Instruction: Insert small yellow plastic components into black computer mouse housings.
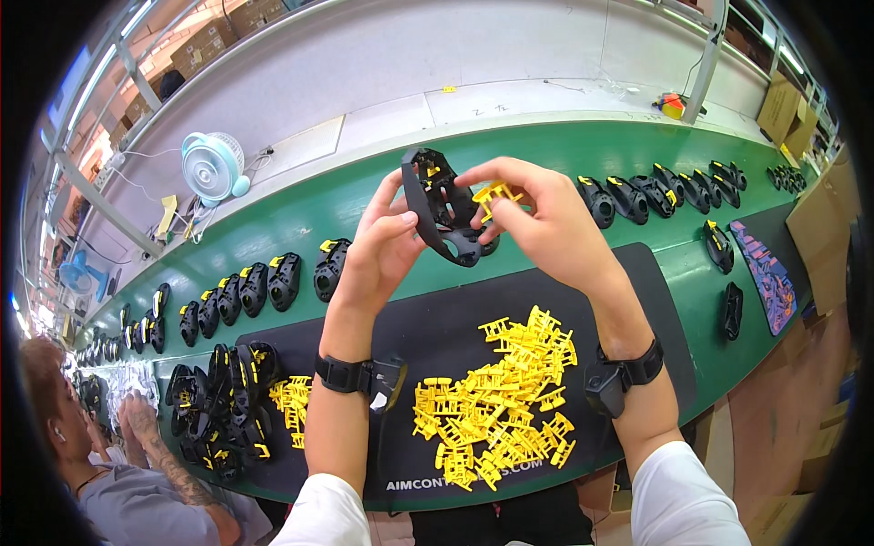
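My left hand (381,241) is closed round a black plastic shell (421,196), raised above the bench with its hollow inner side showing. A yellow plastic clip (492,195) is pinched between the thumb and fingers of my right hand (537,214), right beside the shell's opening. Whether the clip touches the shell I cannot tell. Below my hands, a big pile of the same yellow clips (496,400) lies on a black mat (637,300). A smaller heap of yellow clips (291,405) lies left of my left forearm, next to a cluster of black shells (223,400).
Rows of black shells stand on the green bench, left (252,289) and right (651,196). A light-blue fan (213,166) stands at the back left. At the lower left, a co-worker (137,473) handles something at the bench. A purple patterned piece (765,278) lies far right.
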The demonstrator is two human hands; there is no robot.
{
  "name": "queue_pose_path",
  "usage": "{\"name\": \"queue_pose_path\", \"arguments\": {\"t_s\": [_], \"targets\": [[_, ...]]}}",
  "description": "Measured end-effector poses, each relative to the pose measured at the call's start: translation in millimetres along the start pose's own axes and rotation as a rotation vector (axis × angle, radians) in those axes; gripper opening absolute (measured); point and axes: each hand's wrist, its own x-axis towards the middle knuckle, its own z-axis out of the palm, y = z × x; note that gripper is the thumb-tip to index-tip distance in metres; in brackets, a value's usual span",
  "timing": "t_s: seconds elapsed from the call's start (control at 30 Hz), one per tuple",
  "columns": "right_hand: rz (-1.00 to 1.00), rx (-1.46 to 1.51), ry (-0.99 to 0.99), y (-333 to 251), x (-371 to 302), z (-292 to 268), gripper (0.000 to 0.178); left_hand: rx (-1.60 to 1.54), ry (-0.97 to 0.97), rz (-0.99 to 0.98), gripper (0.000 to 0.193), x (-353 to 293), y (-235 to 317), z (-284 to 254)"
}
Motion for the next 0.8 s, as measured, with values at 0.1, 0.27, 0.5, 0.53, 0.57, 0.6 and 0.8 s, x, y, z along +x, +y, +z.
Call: {"name": "queue_pose_path", "arguments": {"t_s": [0.1,0.27,0.5,0.53,0.57,0.6,0.8], "targets": [[-0.012,0.044,0.075,7,0,3,0.029,0.015,0.002,0.001,0.073,0,-1,1],[-0.086,-0.009,0.11,5,2,2,0.022,0.03,0.013,0.036,0.08,0,-2,6],[-0.162,-0.18,0.312,1,1,12,0.008,0.096,-0.033,0.058,0.088,-2,-2,19],[-0.163,-0.179,0.31,1,1,15,0.008,0.137,-0.02,0.071,0.088,-2,-2,20],[-0.21,-0.217,0.368,0,1,18,0.007,0.137,-0.021,0.072,0.088,-3,-3,21],[-0.257,-0.255,0.426,0,2,20,0.006,0.111,-0.025,0.08,0.088,-2,-3,22],[-0.311,-0.275,0.485,4,4,24,0.006,0.06,-0.03,0.119,0.087,-2,-6,24]]}}
